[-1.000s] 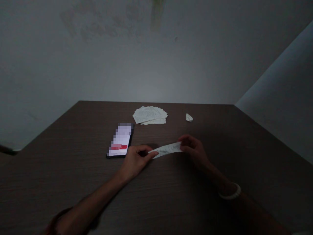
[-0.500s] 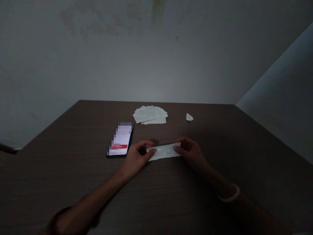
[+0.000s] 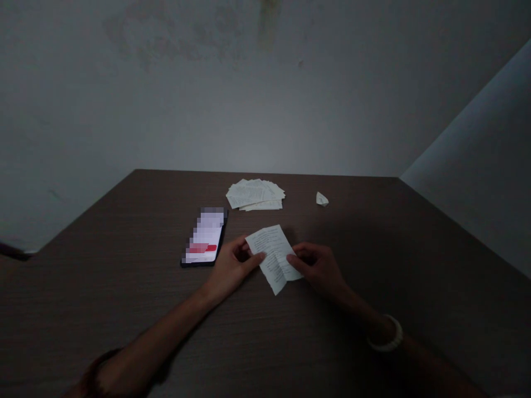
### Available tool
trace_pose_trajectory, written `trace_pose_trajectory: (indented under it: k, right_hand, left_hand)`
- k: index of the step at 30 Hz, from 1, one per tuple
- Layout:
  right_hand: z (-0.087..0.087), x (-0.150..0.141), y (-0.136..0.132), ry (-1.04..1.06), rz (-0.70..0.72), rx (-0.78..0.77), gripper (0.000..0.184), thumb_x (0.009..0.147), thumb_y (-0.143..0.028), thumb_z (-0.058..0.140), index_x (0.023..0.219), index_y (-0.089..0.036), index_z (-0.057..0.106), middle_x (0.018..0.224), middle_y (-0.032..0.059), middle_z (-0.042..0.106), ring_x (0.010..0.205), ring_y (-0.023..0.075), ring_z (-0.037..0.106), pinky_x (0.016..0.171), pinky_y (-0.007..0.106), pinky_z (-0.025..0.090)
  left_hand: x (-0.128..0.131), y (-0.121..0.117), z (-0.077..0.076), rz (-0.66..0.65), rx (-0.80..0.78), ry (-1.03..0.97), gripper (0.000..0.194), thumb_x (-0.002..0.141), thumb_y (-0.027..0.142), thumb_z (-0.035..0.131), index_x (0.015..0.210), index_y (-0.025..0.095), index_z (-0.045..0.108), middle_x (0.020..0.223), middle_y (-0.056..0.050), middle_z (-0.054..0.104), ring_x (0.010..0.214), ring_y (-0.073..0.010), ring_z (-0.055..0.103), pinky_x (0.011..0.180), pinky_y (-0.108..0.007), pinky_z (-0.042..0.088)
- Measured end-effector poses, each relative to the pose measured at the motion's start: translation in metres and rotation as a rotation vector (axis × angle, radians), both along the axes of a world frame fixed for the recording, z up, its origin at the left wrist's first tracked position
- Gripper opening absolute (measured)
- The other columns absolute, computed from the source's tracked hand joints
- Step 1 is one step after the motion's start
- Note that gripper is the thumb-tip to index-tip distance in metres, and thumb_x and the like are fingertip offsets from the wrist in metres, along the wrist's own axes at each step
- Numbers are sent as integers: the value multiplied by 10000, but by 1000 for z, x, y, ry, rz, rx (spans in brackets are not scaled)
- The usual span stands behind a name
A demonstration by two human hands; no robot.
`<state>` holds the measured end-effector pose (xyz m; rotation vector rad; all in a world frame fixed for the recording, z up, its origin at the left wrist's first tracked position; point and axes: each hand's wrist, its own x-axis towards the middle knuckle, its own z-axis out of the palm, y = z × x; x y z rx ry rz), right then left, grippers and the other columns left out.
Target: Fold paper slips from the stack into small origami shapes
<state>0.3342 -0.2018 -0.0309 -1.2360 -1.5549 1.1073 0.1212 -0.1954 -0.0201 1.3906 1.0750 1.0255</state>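
Note:
A small creased sheet of printed paper (image 3: 274, 249) is held between my two hands above the table, its lines of text facing me and its lower edge bent along a fold. My left hand (image 3: 233, 262) pinches its left side, thumb on the front and fingers behind. On the right side, my right hand (image 3: 321, 266) grips it the same way, with the thumb pressed on the printed face. A smartphone (image 3: 205, 235) with a lit screen lies just left of my left hand; part of its display is blurred out.
Beyond my hands, a fanned pile of printed paper slips (image 3: 255, 194) lies near the back of the dark wooden table (image 3: 166, 190). To its right is a small folded piece of white paper (image 3: 322, 199). A stained wall (image 3: 265, 110) rises behind the table.
The paper was a narrow folded strip between my hands; now it is opened into a larger, tilted sheet. My right hand has shifted slightly down and towards the left.

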Motion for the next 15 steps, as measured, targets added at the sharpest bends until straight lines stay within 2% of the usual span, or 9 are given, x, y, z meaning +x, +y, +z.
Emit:
trace_pose_trajectory:
  k: [4,7,11,15]
  right_hand:
    - [1,-3,0,92,33,-93,196,784,-372,687,827,-181,699,800,48,742,704,199,703,601,288,546]
    - [1,-4,0,73,20,-86,227,809,-401,660,782,-180,701,783,45,739,709,199,701,604,288,544]
    - [2,-3,0,154,58,-119,214,784,-383,694,859,-182,700,835,52,744,768,216,713,664,321,566]
    - [3,-2,1,232,50,-187,232,759,-385,719,870,-183,693,803,43,741,743,211,713,657,327,568]
  left_hand:
    - [2,-3,1,-49,-49,12,362,766,281,688,1091,129,637,1061,-118,714,930,-239,694,838,-396,561]
    - [3,-5,2,-82,-65,35,341,775,273,679,1078,119,649,1046,-120,719,929,-246,697,823,-401,566]
    - [3,-5,3,-126,-47,30,336,796,276,649,1096,124,644,1010,-110,725,921,-238,694,805,-391,562]
    - [1,-5,2,-124,-16,98,311,786,289,655,1058,140,655,894,-81,725,782,-204,684,724,-347,552]
